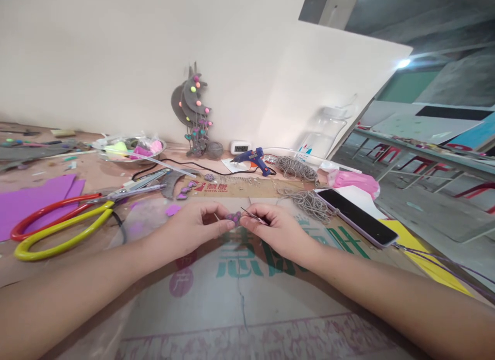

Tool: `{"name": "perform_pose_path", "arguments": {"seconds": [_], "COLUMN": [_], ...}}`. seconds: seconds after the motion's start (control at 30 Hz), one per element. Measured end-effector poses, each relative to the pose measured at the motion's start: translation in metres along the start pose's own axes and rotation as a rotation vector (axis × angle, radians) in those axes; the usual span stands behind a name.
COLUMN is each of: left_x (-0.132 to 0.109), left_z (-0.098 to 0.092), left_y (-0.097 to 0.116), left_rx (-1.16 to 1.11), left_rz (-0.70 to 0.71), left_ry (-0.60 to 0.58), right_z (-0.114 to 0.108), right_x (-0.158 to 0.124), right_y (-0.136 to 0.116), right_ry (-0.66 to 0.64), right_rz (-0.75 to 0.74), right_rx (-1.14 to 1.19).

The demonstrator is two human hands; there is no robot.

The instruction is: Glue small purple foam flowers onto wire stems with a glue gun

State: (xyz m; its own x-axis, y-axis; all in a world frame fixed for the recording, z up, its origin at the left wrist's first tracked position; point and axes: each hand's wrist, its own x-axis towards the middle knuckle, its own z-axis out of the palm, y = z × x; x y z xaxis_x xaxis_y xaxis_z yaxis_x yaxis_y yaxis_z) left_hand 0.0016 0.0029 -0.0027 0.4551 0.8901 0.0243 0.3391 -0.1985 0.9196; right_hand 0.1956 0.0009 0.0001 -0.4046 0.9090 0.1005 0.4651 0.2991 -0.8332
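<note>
Both hands meet above the middle of the plastic-covered cardboard [247, 293]. My left hand [204, 221] is closed, pinching a small purple-and-grey piece [234, 217] between thumb and fingertips. Close against that piece is my right hand [274, 226], also closed, around a thin dark pointed tool [251, 214] whose exact kind I cannot make out. The tool's tip points left over the small piece. A purple felt scrap [172, 210] lies left of my left hand, with a grey curved piece [170, 184] and several small purple-and-grey pieces [186, 190] behind it.
Large red-and-yellow-handled scissors [65, 221] lie at left on purple sheets [38, 200]. Behind stand a bowl [164, 146], a grey hanging ornament [193, 107], a blue glue gun [251, 159] and a clear jug [323, 130]. Grey yarn [309, 202] and a phone [358, 218] are at right.
</note>
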Motion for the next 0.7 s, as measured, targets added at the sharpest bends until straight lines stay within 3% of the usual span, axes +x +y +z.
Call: {"name": "perform_pose_path", "arguments": {"seconds": [0.37, 0.6, 0.7], "left_x": [-0.0005, 0.0011, 0.0011], "left_z": [0.0009, -0.0011, -0.0017], "left_y": [-0.0025, -0.0044, -0.0022], "left_rx": [-0.014, -0.003, -0.003], "left_rz": [-0.037, 0.007, -0.001], "left_ry": [0.020, -0.048, -0.019], "right_z": [-0.0027, -0.0009, -0.0033], "right_x": [-0.0022, -0.0009, -0.0022], "right_y": [-0.0013, 0.0002, -0.0016], "right_ry": [0.038, 0.020, 0.005], "right_rz": [-0.037, -0.028, -0.100], "right_rx": [0.037, -0.028, -0.011]}}
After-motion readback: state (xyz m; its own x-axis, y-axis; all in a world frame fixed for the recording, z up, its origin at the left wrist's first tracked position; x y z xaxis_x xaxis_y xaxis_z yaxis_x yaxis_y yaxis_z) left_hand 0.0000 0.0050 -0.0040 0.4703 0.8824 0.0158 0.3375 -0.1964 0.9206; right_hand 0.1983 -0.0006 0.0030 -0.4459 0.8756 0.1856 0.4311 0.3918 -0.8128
